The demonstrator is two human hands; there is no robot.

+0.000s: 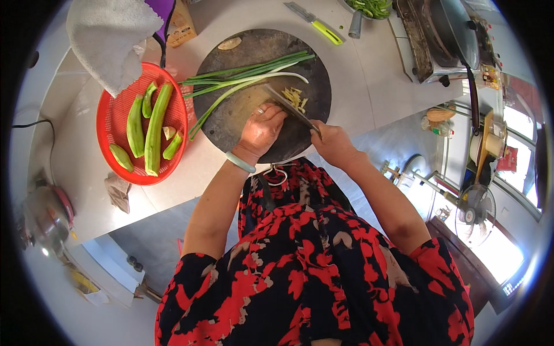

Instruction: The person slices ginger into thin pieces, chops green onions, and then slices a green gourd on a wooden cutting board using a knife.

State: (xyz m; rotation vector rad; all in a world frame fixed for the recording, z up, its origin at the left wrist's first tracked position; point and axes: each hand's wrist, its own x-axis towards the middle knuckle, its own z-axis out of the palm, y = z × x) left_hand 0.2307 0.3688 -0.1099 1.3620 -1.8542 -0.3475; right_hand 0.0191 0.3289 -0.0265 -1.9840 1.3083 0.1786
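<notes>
My right hand (335, 142) grips the handle of a kitchen knife (288, 104), its blade slanting across a round, dark chopping board (268, 43). Close against the near side of the blade, my left hand (264, 127) rests on the board with its fingers curled. Whatever lies beneath those fingers is hidden. Beyond the blade is a small pile of thin yellowish strips (295, 99), which look like cut ginger. Several spring onions (255, 75) lie across the board, their left ends past its rim. A pale oval slice (229, 43) sits near the far edge.
Left of the board, a red plastic basket (101, 134) holds several peeled green gourds (158, 129) and a pale chunk. A peeler with a lime-green handle (322, 28) lies beyond the board. A wok (448, 30) sits on a gas stove at right. A grey cloth (108, 39) hangs upper left.
</notes>
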